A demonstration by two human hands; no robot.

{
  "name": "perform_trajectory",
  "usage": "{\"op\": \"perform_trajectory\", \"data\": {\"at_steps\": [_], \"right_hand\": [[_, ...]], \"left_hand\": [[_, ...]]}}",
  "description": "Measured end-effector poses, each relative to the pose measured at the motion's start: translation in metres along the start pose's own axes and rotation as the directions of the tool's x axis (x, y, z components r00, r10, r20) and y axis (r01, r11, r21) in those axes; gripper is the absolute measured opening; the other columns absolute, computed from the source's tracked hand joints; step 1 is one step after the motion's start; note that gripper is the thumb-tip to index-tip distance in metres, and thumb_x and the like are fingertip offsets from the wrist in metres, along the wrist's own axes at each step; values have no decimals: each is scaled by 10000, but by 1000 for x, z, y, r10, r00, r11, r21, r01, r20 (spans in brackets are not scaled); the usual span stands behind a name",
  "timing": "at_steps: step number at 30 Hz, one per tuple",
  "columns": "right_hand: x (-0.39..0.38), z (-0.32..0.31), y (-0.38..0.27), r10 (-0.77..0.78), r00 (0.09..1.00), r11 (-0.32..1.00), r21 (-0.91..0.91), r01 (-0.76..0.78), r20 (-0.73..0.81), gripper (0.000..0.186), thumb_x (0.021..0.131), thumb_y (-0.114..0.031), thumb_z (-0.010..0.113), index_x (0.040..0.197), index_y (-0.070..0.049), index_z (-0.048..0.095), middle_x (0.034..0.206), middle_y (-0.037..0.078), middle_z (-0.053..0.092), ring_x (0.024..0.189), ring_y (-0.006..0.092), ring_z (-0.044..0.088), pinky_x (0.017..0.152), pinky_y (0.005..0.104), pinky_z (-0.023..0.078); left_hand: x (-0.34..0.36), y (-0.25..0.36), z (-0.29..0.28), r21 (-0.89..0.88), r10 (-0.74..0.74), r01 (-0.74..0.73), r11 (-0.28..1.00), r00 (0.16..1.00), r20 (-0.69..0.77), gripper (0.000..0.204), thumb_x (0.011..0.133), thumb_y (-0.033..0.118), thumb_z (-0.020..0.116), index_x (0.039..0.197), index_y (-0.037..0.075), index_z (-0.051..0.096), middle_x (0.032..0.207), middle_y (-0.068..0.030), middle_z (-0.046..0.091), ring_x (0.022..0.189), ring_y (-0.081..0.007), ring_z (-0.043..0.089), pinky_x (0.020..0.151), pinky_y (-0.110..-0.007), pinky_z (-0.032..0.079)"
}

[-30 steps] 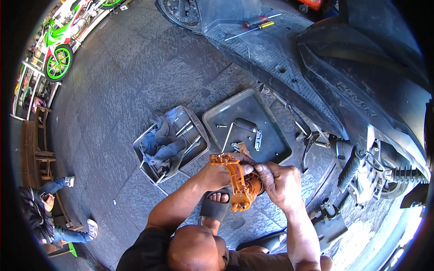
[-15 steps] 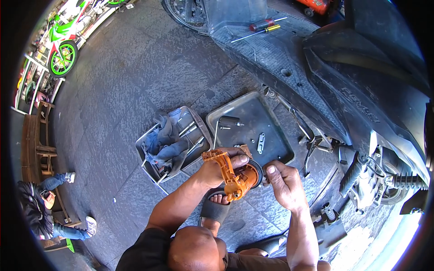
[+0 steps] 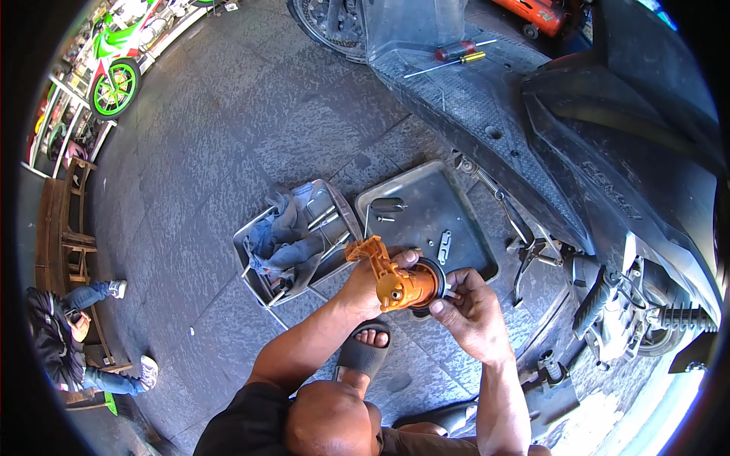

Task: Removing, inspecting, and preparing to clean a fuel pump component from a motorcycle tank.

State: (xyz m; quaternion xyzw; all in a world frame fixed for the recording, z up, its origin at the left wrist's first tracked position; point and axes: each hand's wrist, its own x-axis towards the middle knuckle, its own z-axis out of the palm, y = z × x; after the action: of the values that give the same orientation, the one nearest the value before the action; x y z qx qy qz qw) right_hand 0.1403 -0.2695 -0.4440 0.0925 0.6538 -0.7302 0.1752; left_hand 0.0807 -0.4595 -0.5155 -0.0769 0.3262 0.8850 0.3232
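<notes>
An orange plastic unit (image 3: 407,287) with a round black rim (image 3: 439,283) and a bracket-like arm, which looks like a fuel pump, is held up before me. My left hand (image 3: 370,283) wraps around it from the left, thumb on top beside the rim. From the right, my right hand (image 3: 475,311) pinches at the rim's outer side with thumb and curled fingers. A small pale piece shows between those fingertips; whether it belongs to the unit I cannot tell. The palm side of my left hand is hidden behind the unit.
Beyond my hands lies a dark tray (image 3: 426,178) with a metal bracket (image 3: 444,247) and a black cylinder (image 3: 388,204). Left of it, a toolbox (image 3: 357,254) holds blue rags (image 3: 277,243). A scooter (image 3: 585,167) stands right, screwdrivers (image 3: 460,58) on its footboard. A person (image 3: 61,342) sits far left.
The orange unit has turned in my left hand, its round end now facing me. My right hand has shifted slightly left and down, its fingers now around the rim's outer side.
</notes>
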Motion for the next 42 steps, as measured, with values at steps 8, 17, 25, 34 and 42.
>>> {"op": "perform_trajectory", "data": {"at_steps": [8,17,25,34,42], "right_hand": [[-2,16,3,-127,989,979,152,138,-80,228,942,-55,680,1129,26,577,910,59,662,829,99,606,756,258,511],[-7,32,2,-412,870,853,-450,264,-271,142,983,-59,567,1062,35,639,781,102,669,693,132,646,645,285,534],[-5,25,7,-271,929,914,-370,166,-251,191,985,-94,544,1071,37,653,825,139,708,743,175,689,689,322,558],[5,-9,40,-180,981,982,-64,176,-69,406,987,-179,583,1347,3,534,1080,105,681,848,182,635,724,335,538],[31,-32,56,-192,978,962,-210,173,-77,322,968,-107,584,1253,38,615,1061,104,670,922,207,627,769,330,531]], "left_hand": [[-7,11,10,327,153,-173,929,985,84,365,990,363,601,1040,2,619,944,-92,683,799,-134,674,694,-271,570],[-2,5,12,341,269,-329,881,940,212,348,1002,382,553,1003,39,616,920,-43,642,803,-98,599,707,-258,507],[2,-4,-9,550,203,-295,782,953,224,228,950,199,643,1069,5,658,1034,-97,661,940,-177,634,831,-331,518],[-12,-21,3,262,290,-265,928,955,-62,267,948,279,652,786,73,596,719,12,571,669,-92,569,579,-290,456],[-22,-25,-30,614,285,-62,787,919,-272,233,997,285,581,888,94,657,758,18,608,699,-92,539,598,-337,444]]}}
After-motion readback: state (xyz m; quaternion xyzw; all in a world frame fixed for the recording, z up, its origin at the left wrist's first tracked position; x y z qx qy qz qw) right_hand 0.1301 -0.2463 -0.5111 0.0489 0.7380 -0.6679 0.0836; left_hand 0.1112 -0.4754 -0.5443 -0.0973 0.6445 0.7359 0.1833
